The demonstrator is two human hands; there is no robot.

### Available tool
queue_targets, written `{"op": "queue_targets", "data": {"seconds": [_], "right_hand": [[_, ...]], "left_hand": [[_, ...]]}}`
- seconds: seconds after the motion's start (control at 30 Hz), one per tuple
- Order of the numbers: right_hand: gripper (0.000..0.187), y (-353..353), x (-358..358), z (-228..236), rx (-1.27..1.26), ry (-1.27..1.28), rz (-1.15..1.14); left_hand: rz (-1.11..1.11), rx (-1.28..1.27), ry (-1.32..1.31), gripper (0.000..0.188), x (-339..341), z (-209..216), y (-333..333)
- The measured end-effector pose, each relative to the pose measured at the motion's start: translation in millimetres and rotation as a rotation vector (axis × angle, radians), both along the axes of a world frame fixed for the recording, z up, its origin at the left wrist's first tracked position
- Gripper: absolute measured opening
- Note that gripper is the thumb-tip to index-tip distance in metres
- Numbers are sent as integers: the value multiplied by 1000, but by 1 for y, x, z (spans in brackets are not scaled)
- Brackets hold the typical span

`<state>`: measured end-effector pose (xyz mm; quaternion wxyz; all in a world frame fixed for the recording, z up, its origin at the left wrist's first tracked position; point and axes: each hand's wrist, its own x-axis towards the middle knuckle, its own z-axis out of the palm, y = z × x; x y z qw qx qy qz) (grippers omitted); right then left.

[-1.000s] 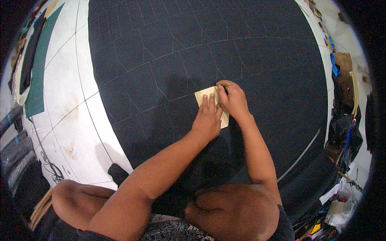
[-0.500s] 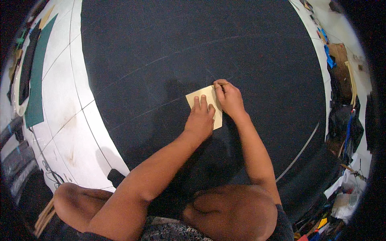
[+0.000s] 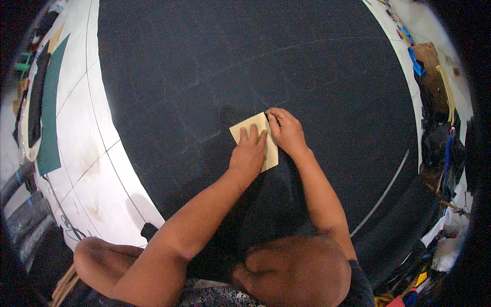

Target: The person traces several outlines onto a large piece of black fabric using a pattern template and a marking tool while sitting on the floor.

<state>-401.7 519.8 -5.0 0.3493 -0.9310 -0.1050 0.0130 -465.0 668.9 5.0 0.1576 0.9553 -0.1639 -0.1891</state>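
A cream-coloured card template lies flat on a large black sheet marked with faint pale lines. My left hand presses the card down from above, its fingers spread flat across it. At the card's upper right corner, my right hand is closed in a pinch, its fingertips against the edge. A thin pencil-like stick showed in this grip a moment ago; now the fingers mostly hide it. Several drawn lines meet just above the card.
White tiled floor borders the sheet on the left, with a green strip on it. Rolled material lies at the far left. Along the right stand a cardboard piece, black plastic and mixed scraps. My bent knees flank the near edge.
The card and both hands appear slightly lower and further left in view, as does the sheet. The thin stick that poked out above my right fingers no longer shows clearly.
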Motion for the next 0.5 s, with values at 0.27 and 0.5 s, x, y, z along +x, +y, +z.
{"op": "queue_targets", "data": {"seconds": [0.27, 0.5], "right_hand": [[20, -19, -24, 8, -116, 43, 170], [21, -17, -4, -7, -76, -117, 170]], "left_hand": [[-49, 117, -116, 69, -3, -13, 4], [-62, 85, 17, 78, 4, 7, -2]]}}
